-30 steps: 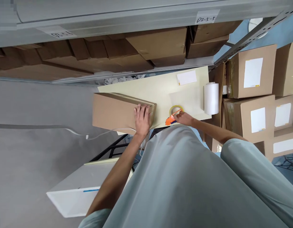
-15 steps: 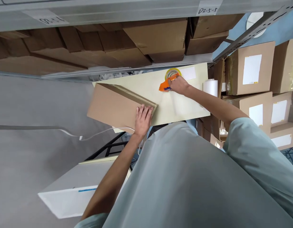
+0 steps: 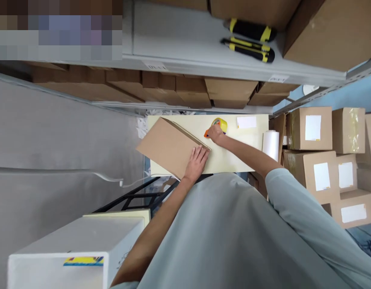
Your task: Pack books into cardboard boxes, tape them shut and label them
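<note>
A brown cardboard box (image 3: 170,148) lies at a slant on the pale yellow tabletop (image 3: 233,160). My left hand (image 3: 197,161) rests flat on the box near its right-hand corner, fingers stretched out. In my right hand (image 3: 216,133) is an orange tape dispenser (image 3: 206,133), with a roll of yellow tape (image 3: 223,124) showing behind the fingers. The dispenser is just beyond the box's far right edge; whether its tape touches the box I cannot tell. A white label (image 3: 246,122) lies on the tabletop to the right of the tape.
A metal shelf (image 3: 203,60) with boxes runs along the far side, with box cutters (image 3: 251,50) on it. To the right are a white roll (image 3: 270,145) and stacked labelled cartons (image 3: 312,132). A white cabinet (image 3: 80,237) stands lower left, and a cable (image 3: 107,176) hangs nearby.
The view has tipped upward, bringing the upper shelf and the cutters into sight. The dispenser has turned in my right hand and sits closer to the box; my left hand stays on the box.
</note>
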`<state>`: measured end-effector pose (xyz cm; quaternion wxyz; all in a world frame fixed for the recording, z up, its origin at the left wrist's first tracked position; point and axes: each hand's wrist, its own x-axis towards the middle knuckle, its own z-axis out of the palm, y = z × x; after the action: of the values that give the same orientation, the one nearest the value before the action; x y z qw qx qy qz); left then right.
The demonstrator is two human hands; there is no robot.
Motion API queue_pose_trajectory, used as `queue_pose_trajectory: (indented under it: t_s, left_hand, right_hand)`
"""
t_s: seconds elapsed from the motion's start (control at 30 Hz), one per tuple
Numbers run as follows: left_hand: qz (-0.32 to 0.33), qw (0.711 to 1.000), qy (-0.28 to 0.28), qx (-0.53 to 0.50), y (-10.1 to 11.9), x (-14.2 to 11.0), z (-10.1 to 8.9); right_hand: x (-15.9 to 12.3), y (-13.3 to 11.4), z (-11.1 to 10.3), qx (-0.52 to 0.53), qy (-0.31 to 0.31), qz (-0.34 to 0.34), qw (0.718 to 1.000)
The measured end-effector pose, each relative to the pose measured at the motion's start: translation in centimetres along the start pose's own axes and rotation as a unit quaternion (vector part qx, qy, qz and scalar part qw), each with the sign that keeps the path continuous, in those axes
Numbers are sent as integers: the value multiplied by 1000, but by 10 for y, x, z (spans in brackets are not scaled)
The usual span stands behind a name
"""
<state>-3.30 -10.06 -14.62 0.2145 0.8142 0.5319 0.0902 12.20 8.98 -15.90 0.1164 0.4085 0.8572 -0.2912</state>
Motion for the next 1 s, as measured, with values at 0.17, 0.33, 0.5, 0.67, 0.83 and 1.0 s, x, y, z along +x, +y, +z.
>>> queue_pose_trajectory:
  t_s: [0.17, 0.33, 0.5, 0.67, 0.83, 1.0]
  left_hand:
    - [24, 999, -5, 39, -1, 5, -4]
    - [88, 995, 5, 41, 3, -4, -4]
    - [23, 980, 188, -57, 14, 18, -23]
    - [15, 930, 345, -126, 17, 108, -118]
    - [46, 908, 399, -119, 14, 185, -220]
    - [51, 911, 398, -92, 18, 202, -249]
  right_hand:
    - [-24, -44, -31, -96, -56, 106, 988]
    - [-40, -45, -94, -146, -37, 174, 973]
    - [-84, -56, -155, -164, 38, 188, 968]
    - [-96, -77, -213, -30, 203, 190, 960]
    - [-62, -92, -300, -21, 252, 113, 961]
    - [-31, -100, -351, -70, 231, 123, 963]
